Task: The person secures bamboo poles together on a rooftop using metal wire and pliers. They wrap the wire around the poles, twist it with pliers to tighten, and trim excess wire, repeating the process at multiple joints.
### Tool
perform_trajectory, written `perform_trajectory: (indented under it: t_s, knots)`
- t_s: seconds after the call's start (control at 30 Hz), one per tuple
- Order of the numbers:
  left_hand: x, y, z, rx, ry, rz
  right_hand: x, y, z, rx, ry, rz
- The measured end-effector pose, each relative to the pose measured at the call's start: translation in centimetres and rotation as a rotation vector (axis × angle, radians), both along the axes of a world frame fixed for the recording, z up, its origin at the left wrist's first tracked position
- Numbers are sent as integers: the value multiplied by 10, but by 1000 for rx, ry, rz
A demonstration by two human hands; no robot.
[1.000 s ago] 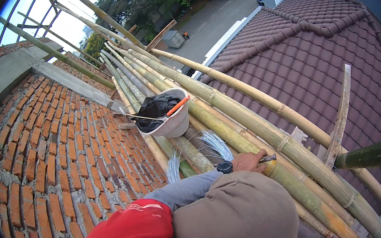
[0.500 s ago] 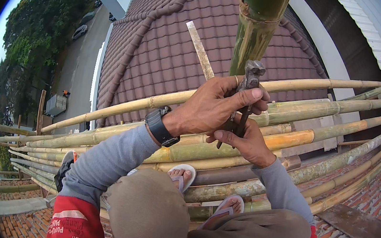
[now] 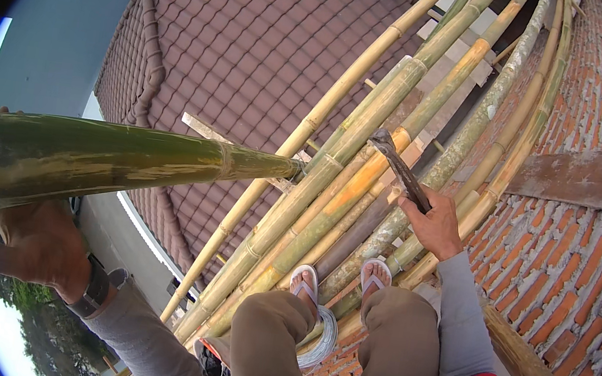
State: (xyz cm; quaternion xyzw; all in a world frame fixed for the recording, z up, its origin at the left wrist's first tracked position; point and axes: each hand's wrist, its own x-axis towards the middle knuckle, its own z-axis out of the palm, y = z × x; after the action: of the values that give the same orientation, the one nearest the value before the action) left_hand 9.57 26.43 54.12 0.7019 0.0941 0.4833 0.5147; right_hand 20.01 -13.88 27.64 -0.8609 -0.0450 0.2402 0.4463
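Note:
A thick green bamboo pole [image 3: 114, 160] runs in from the left, its narrower end among the lashed bamboo poles. My left hand [image 3: 42, 245], with a dark watch on the wrist, reaches behind it. Its thumb sticks out below the pole, and fingertips show over the upper edge. My right hand [image 3: 435, 225] is closed round the handle of a hammer [image 3: 399, 164], whose dark metal head points up and left over the lighter bamboo.
Several long bamboo poles [image 3: 326, 168] slant across the middle under my sandalled feet. A wire coil [image 3: 324, 341] lies by my left foot. Beyond is a tiled roof [image 3: 243, 51]; rough brickwork [image 3: 566, 253] and a wooden plank [image 3: 583, 179] are at the right.
My hands, earlier together at the hammer, are now apart. The left has gone to the green pole; the right keeps the hammer. The view has turned, and both feet now show more fully.

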Motion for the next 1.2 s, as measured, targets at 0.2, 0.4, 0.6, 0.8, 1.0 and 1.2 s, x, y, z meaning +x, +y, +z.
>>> perform_trajectory:
  t_s: [0.2,0.4,0.6,0.8,1.0,1.2]
  knots:
    - [26,-7,10,-175,139,-17,-57,-74,57,-243,276,-232]
    - [22,-18,12,-186,157,-25,-87,-119,92,-327,410,-311]
    - [25,-22,13,-125,109,-34,-84,-129,93,-427,508,-208]
    - [25,-19,7,-97,98,29,-75,-121,85,-531,503,-163]
    - [27,-21,6,-74,138,34,-70,-103,112,-541,494,-78]
    - [26,-24,5,-101,137,45,-56,-95,118,-561,414,1]
